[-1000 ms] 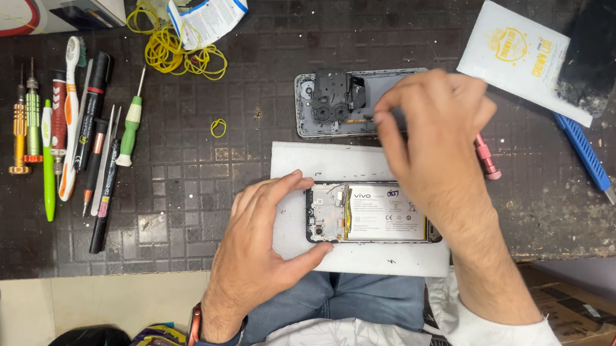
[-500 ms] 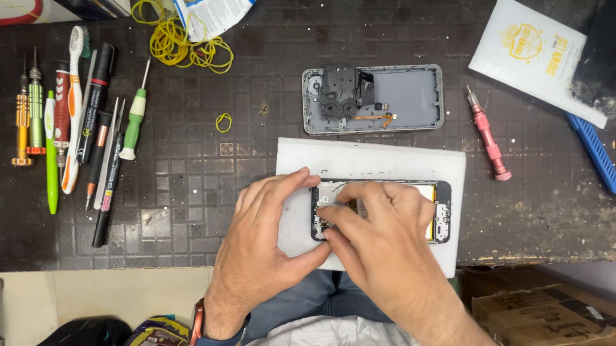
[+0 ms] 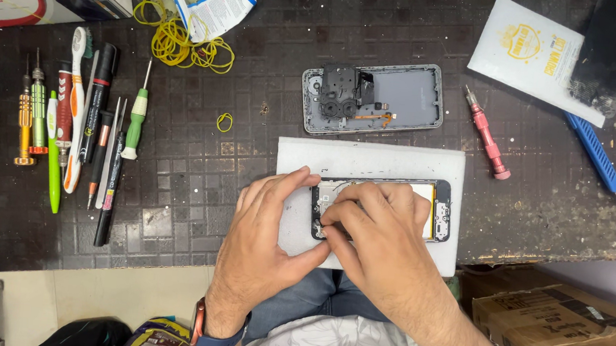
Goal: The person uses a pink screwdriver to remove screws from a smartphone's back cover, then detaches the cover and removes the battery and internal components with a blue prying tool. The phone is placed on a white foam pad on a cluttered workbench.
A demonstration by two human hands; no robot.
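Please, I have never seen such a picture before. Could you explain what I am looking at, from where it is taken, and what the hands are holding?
The picture comes from a camera worn on a person's head, looking down at their own two bare hands and a dark work mat. Both hands rest on an opened phone lying on a white pad. The left hand steadies its end; the right hand presses fingertips inside it, and whether they pinch anything is hidden. Behind lies the phone's grey back cover. A pink screwdriver and a blue tool are to the right. To the left lie a row of screwdrivers, yellow rubber bands and a glue tube.
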